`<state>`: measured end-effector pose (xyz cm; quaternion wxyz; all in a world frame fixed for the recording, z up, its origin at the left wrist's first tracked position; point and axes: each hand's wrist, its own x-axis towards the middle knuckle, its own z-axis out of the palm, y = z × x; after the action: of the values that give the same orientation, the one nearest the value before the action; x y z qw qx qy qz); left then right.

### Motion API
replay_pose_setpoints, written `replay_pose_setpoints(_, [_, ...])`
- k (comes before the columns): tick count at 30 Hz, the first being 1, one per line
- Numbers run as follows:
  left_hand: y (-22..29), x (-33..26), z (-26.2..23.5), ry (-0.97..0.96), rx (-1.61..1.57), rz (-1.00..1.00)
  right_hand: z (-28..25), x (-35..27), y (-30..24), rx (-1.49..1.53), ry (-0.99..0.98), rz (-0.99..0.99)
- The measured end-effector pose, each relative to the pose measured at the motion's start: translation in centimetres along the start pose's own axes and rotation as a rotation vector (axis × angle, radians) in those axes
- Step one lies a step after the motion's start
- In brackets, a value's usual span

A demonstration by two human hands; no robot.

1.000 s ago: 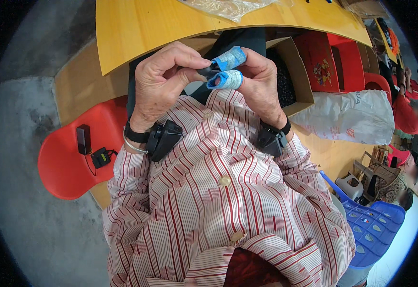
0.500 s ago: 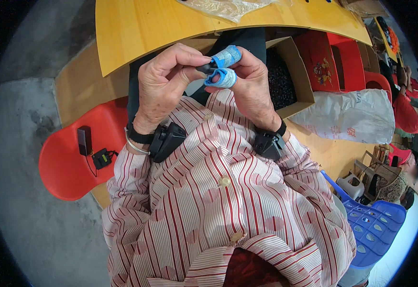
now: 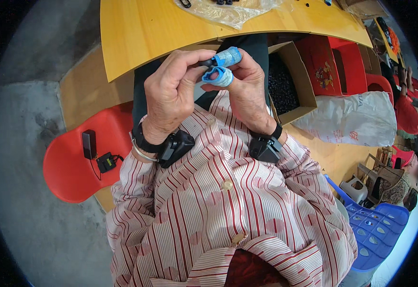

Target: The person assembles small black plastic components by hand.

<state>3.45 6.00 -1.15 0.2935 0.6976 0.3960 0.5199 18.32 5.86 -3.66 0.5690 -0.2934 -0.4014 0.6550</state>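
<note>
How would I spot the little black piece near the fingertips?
Find the yellow table across the top. Below its edge, the left hand and right hand meet. The black piece is between them, plainly darker than the right fingers' blue wraps.

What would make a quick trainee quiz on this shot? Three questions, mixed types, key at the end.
1. Which hand wears the blue finger wraps?
2. True or false: the small piece at the fingertips is white.
3. The open cardboard box holds:
A) folded cloth
B) small dark pieces
C) clear bottles

Key:
1. The right hand, on its thumb and forefinger.
2. False; the small piece is black, pinched between thumb and forefinger of the left hand.
3. B; small dark pieces lie inside it.
</note>
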Motion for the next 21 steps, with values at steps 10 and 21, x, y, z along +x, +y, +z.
replay_pose_setpoints(10, [1.1,0.5,-0.5,-0.098,0.282,0.221,-0.5,0.1,0.4,0.179,-0.031,0.016])
replay_pose_setpoints(21, [0.5,0.9,-0.1,-0.036,0.376,0.402,-0.1,-0.3,0.0,0.304,-0.076,0.090])
